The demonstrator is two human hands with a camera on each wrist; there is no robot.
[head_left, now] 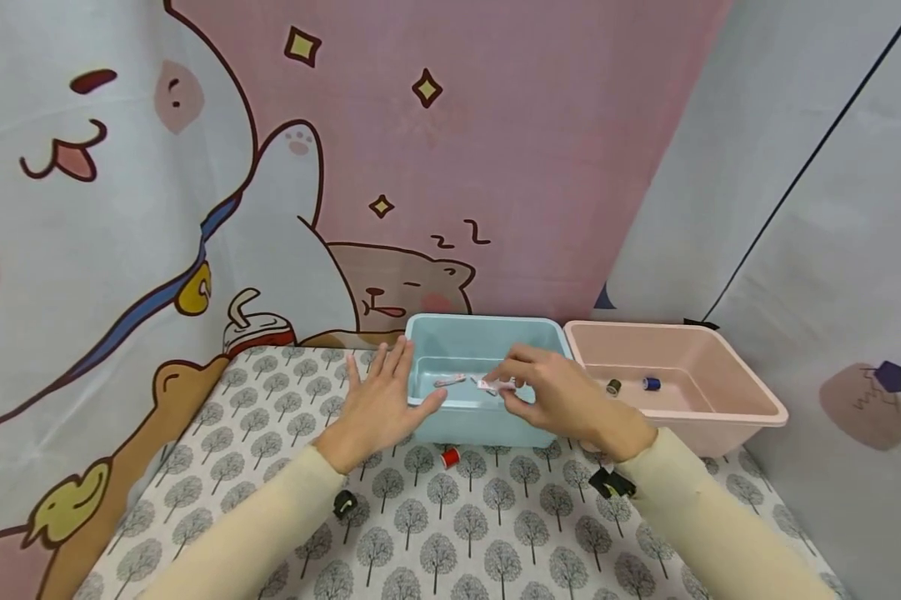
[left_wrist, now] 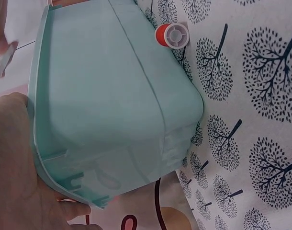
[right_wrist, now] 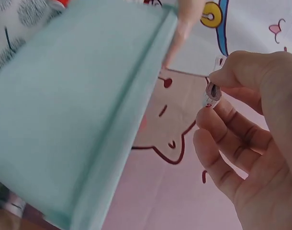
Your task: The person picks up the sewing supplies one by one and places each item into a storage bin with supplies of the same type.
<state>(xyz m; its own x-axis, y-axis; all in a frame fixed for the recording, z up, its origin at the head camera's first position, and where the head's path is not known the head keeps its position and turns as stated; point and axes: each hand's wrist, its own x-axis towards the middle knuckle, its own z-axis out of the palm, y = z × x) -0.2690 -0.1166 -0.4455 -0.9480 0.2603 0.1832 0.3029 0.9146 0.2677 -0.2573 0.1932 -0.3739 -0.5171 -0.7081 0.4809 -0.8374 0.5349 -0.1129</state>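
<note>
My left hand point(head_left: 378, 406) rests with straight, spread fingers on the left rim of a light blue plastic bin point(head_left: 480, 425). Above that bin, my right hand point(head_left: 555, 393) pinches a small white packet with red print point(right_wrist: 213, 92) between thumb and fingers; its exact kind is hard to make out. Another slim white-and-pink packet point(head_left: 450, 380) lies on the bin's floor, left of the right hand. On the cloth just in front of the bin lies a spool of red thread point(head_left: 450, 457).
Right beside the blue bin stands a pink bin point(head_left: 690, 350) holding a dark olive spool point(head_left: 613, 387) and a blue spool point(head_left: 651, 383). A tree-print cloth point(head_left: 442, 533) covers the table. Cartoon-printed curtains point(head_left: 525, 167) hang close behind the bins.
</note>
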